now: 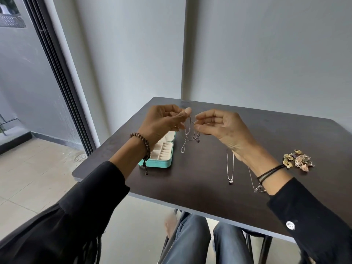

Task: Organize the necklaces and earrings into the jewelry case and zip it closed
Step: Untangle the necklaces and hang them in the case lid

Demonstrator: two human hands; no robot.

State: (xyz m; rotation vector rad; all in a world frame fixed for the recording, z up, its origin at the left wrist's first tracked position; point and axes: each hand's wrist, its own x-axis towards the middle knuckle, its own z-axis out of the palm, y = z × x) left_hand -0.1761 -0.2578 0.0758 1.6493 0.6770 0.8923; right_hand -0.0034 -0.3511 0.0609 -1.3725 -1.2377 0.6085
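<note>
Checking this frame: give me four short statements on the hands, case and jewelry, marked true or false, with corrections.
1. The left hand and right hand both pinch a chain necklace above the table. True.
2. The case is zipped closed. False: it lies open, with its compartments showing.
3. The earrings are heaped inside the case. False: they sit on the table, to the right of the right forearm.
4. A pendant necklace lies on the table beside the right forearm. True.
</note>
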